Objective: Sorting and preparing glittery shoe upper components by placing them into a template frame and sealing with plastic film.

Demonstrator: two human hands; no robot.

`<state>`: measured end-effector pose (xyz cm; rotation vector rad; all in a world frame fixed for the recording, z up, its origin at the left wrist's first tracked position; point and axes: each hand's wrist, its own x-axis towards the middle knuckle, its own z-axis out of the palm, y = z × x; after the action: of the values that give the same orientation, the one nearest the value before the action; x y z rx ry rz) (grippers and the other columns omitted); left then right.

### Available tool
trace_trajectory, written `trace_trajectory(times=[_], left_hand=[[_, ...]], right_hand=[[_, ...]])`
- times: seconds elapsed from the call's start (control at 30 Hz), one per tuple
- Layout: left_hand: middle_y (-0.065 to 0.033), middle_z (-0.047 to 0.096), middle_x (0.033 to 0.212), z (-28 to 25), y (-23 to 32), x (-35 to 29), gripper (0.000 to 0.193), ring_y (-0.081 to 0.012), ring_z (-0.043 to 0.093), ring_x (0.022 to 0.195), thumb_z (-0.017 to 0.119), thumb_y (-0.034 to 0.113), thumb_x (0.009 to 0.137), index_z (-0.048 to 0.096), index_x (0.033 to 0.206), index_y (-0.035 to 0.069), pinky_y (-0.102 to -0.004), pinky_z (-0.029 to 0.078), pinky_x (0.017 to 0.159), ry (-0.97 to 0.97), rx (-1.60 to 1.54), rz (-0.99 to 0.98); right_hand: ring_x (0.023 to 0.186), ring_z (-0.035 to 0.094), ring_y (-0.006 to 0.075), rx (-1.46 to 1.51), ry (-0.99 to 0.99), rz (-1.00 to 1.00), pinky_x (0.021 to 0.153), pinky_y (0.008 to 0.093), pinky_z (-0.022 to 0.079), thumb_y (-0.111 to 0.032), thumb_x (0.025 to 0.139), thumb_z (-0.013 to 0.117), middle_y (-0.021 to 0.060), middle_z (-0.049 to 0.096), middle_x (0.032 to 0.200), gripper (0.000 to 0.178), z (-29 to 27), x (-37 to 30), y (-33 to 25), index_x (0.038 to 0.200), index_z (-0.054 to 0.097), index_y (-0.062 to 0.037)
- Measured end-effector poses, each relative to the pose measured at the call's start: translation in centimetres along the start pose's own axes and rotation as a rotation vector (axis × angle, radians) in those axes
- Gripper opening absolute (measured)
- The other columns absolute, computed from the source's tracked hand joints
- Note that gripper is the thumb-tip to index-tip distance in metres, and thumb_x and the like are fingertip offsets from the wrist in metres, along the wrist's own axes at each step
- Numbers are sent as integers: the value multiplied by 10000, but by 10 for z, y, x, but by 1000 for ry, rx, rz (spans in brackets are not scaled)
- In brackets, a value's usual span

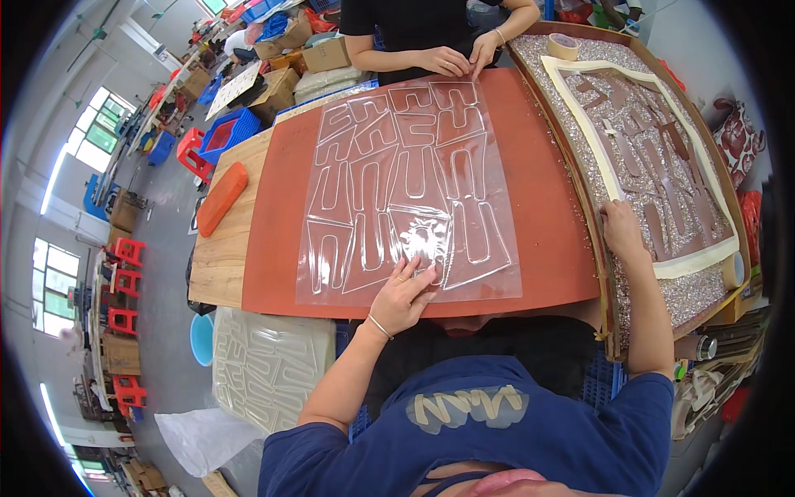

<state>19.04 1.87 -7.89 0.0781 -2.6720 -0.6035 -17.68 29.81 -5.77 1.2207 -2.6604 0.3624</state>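
My left hand (pixel 401 300) lies open on the near edge of a clear plastic sheet (pixel 507 248), fingers spread. The sheet bears several outlined cut-out shapes and rests on a red-brown mat (pixel 555 182). My right hand (pixel 623 229) has its fingers curled at the left side of a stencil with a cream taped border (pixel 611 170). What those fingers hold, if anything, is hidden. The stencil lies in a wooden-edged tray (pixel 580 157) strewn with small glittering pieces. Across the mat, another person's hands (pixel 464 60) touch the sheet's far edge.
A roll of tape (pixel 563 47) sits at the tray's far end. An orange-red block (pixel 222 199) lies on the wooden table (pixel 224 265) at left. Below the table's front edge is a stack of clear patterned sheets (pixel 273 356). A blue bucket (pixel 202 337) stands on the floor.
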Motion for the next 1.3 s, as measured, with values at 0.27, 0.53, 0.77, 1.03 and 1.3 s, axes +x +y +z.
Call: trace_trajectory(times=[0.27, 0.53, 0.77, 1.03, 1.3], left_hand=[[-159, 576, 1220, -2, -3, -1, 424, -329, 472, 1232, 743, 253, 741, 621, 1053, -8, -459, 334, 1066, 31, 14, -8], [-122, 580, 1233, -10, 4, 3, 461, -328, 465, 1240, 721, 316, 761, 630, 1079, -6, -457, 328, 1065, -6, 71, 33], [-108, 622, 1168, -4, 5, 3, 299, -326, 504, 1197, 697, 207, 774, 668, 987, -1, -447, 357, 1046, 39, 68, 45], [-111, 638, 1129, 0, 6, 2, 191, -293, 559, 1134, 675, 112, 759, 671, 919, 8, -423, 411, 1002, 118, 56, 19], [-201, 496, 1313, 3, 1, 5, 453, -361, 449, 1240, 670, 258, 799, 579, 1162, 5, -465, 319, 1053, 118, 209, -151]], right_hand=[[827, 550, 353, 0, 37, -12, 758, 437, 443, -8, 788, 493, 165, 583, 813, 63, 2, 1, -5, 799, 555, -8], [840, 550, 346, -25, 37, -10, 768, 435, 445, -33, 811, 465, 165, 581, 826, 114, 2, 1, -5, 829, 574, -7], [902, 513, 357, -8, -39, 10, 805, 429, 428, -14, 808, 464, 173, 562, 874, 131, -2, 0, -3, 878, 572, 6], [829, 557, 358, -18, -3, -12, 742, 447, 440, -40, 822, 465, 187, 599, 816, 89, 2, -1, -2, 804, 541, 2], [821, 554, 359, -8, -32, 34, 742, 445, 436, -50, 829, 481, 181, 590, 801, 73, -1, 0, -6, 788, 519, -3]])
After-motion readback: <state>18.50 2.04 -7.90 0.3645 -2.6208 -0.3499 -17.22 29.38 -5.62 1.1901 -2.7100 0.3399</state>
